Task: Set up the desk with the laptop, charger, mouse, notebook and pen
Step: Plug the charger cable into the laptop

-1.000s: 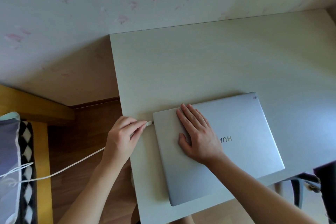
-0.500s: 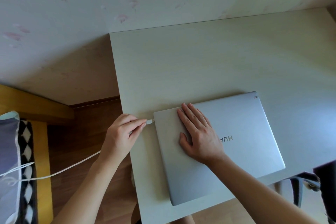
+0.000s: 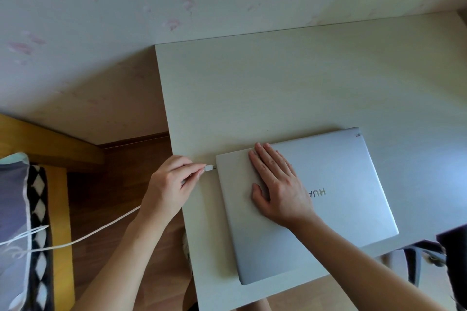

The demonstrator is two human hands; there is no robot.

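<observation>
A closed silver laptop (image 3: 341,197) lies on the pale desk (image 3: 278,88), near its front edge. My right hand (image 3: 278,184) lies flat on the lid's left part, fingers straight. My left hand (image 3: 171,184) pinches the white charger plug (image 3: 209,167) at the laptop's left edge, its metal tip touching the side. The white charger cable (image 3: 101,231) trails from that hand down and left over the floor. No mouse, notebook or pen shows.
The desk stands against a floral-papered wall (image 3: 177,7). To the left are wooden flooring (image 3: 113,184), a yellow wooden bed frame (image 3: 60,209) and patterned bedding (image 3: 15,209). A dark chair part (image 3: 449,255) shows at the lower right.
My left hand has nudged the plug slightly right, up against the laptop's left edge. My right hand stays flat on the lid.
</observation>
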